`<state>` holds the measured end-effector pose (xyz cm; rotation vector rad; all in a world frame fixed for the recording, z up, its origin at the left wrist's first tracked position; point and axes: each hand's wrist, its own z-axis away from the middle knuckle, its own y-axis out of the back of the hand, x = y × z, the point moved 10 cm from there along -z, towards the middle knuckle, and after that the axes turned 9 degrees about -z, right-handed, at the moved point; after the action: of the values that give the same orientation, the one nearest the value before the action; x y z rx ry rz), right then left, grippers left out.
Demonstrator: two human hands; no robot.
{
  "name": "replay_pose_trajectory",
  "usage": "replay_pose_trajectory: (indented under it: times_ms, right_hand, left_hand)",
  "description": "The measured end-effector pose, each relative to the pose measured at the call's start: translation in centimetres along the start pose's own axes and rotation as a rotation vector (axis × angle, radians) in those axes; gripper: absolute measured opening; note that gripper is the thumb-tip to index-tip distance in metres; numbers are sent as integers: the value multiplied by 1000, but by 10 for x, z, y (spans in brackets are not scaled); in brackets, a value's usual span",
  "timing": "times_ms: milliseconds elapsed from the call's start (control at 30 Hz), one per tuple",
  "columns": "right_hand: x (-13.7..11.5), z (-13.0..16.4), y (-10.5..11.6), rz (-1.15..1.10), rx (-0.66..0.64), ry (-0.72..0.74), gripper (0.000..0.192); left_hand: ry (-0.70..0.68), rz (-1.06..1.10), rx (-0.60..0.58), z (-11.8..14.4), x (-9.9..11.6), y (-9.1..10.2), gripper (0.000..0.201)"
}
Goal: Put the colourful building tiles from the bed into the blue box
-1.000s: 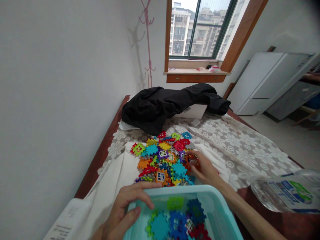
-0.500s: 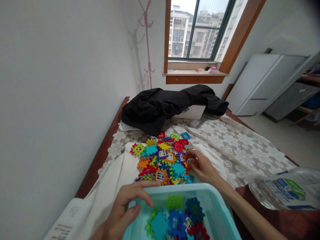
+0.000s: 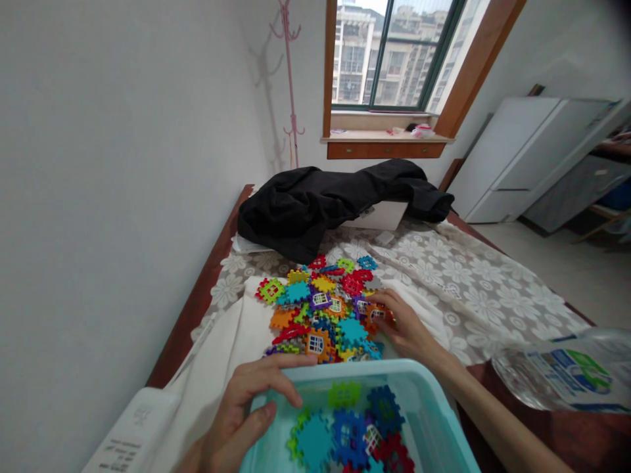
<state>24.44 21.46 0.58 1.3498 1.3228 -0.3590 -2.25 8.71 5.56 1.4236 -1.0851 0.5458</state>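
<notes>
The right hand (image 3: 407, 328) has its fingers curled around an orange block (image 3: 377, 315) at the 3 o'clock edge of the pile of blocks (image 3: 323, 305). The grip is partly shut on that one piece, with thumb and fingers on its edges. The block looks small, light and stiff, made of hard plastic with bumpy teeth all round. I think the teeth could catch on the blocks next to it, so pinching two flat sides and lifting straight up seems best.

The pile sits on a white cloth (image 3: 231, 341) on the surface, which has a flower tablecloth (image 3: 458, 276). At 6 o'clock from the pile is a blue tub (image 3: 434, 420) with some blocks inside. The left hand (image 3: 241, 407) rests on the tub's near-left rim, fingers spread flat and thumb inside, holding it steady.

At 12 o'clock lies a black jacket (image 3: 315, 203). At 4 o'clock is a plastic bottle (image 3: 566, 378).
</notes>
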Motion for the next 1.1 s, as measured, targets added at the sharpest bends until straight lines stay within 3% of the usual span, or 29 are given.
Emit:
replay_pose_trajectory:
  times_ms: [133, 333, 533, 700, 900, 1100]
  right_hand:
    - [-3, 0, 9, -146, 109, 10, 25]
    - [31, 3, 23, -553, 305, -204, 25]
    - [43, 2, 45, -654, 419, -262, 32]
    - [43, 0, 52, -531, 326, -269, 32]
    - [41, -2, 38, -384, 174, -293, 27]
    - [38, -2, 35, -262, 132, -255, 21]
  left_hand:
    - [-3, 9, -2, 1, 0, 0, 29]
    - [-1, 44, 1, 2, 0, -1, 26]
    - [-1, 43, 13, 1, -1, -1, 28]
    - [-2, 17, 15, 2, -1, 0, 29]
    - [-4, -3, 11, 3, -1, 0, 25]
    - [-12, -2, -18, 2, -4, -2, 27]
